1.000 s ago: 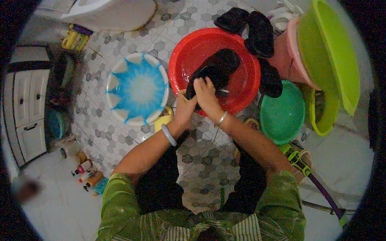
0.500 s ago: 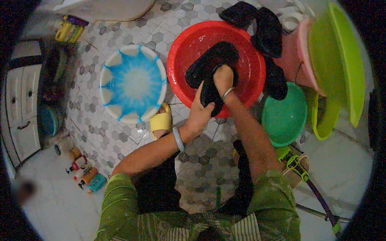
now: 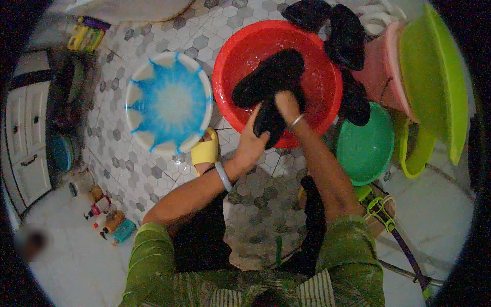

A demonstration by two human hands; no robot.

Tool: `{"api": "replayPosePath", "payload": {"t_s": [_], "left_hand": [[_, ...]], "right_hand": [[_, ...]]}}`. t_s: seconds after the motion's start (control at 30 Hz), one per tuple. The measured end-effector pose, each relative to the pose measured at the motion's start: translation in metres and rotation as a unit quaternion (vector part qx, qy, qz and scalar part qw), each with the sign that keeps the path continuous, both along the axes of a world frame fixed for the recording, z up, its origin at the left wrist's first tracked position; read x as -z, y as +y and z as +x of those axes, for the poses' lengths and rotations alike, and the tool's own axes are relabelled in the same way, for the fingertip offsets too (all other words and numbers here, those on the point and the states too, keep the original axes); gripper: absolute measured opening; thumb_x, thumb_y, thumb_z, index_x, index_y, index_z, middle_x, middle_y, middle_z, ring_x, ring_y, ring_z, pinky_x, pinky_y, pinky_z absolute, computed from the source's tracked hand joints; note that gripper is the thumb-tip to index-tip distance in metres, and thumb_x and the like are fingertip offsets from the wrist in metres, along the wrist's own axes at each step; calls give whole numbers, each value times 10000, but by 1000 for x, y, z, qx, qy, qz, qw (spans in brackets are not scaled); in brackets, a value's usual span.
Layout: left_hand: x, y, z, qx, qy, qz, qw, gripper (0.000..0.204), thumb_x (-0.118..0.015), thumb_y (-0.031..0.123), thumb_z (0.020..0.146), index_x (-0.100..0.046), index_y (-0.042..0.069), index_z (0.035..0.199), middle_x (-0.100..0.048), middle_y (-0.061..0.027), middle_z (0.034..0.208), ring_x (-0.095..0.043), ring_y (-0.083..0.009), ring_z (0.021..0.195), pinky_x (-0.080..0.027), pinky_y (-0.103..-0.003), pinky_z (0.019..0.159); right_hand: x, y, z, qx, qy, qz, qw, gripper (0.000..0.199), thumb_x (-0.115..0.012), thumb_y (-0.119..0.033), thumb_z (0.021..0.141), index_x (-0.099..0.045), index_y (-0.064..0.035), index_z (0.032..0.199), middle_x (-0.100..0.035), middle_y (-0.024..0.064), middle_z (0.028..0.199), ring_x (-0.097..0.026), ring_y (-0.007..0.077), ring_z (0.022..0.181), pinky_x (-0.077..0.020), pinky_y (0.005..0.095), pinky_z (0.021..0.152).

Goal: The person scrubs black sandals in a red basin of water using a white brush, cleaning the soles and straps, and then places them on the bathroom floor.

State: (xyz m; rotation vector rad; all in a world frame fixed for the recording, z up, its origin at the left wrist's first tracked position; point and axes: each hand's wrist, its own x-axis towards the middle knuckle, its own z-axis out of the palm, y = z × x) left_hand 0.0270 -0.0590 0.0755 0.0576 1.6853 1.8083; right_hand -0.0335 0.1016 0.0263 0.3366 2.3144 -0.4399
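Observation:
A black boot-shaped item [image 3: 268,77] lies slanted over the red basin [image 3: 225,105], its near end resting across the basin's front rim. With thumb and fingers on either side, my left hand [image 3: 252,140] grips that near end. My right hand [image 3: 287,107], blurred and closed, presses on the black item beside its middle. The fingers curl out of sight, so whatever they hold is hidden. Wet glints show on the red basin's inner wall.
Left of the red basin stands a white basin with blue streaks [image 3: 169,102]. Several black shoe-like items [image 3: 347,38] line its right side, near a green basin [image 3: 365,146], a pink bucket [image 3: 376,77] and a lime tub [image 3: 445,82]. Bottles [image 3: 123,231] stand lower left.
My right hand has shifted slightly down along the black item, and its fingers are more blurred. My left hand keeps its grip. The whole view has moved a little.

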Motion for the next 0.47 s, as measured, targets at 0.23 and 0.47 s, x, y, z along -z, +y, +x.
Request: {"api": "replayPosePath", "payload": {"t_s": [0.23, 0.47], "left_hand": [[-5, -6, -9, -97, -117, 108, 982, 708, -476, -109, 770, -247, 50, 1421, -480, -93, 1249, -502, -176, 1094, -419, -284, 941], [6, -7, 1, -58, -88, 94, 990, 747, -540, -49, 780, -213, 86, 1437, -419, -102, 1344, -463, -215, 1180, -416, -328, 983]], "right_hand": [[-16, -33, 9, 308, 292, -201, 883, 313, -447, -221, 841, -576, 54, 918, -574, 273, 990, -521, 425, 925, -403, 434, 807], [28, -36, 33, 178, 406, -90, 892, 329, -554, -192, 775, -545, 2, 1041, -521, 277, 1070, -508, 360, 1006, -398, 443, 916]]}}
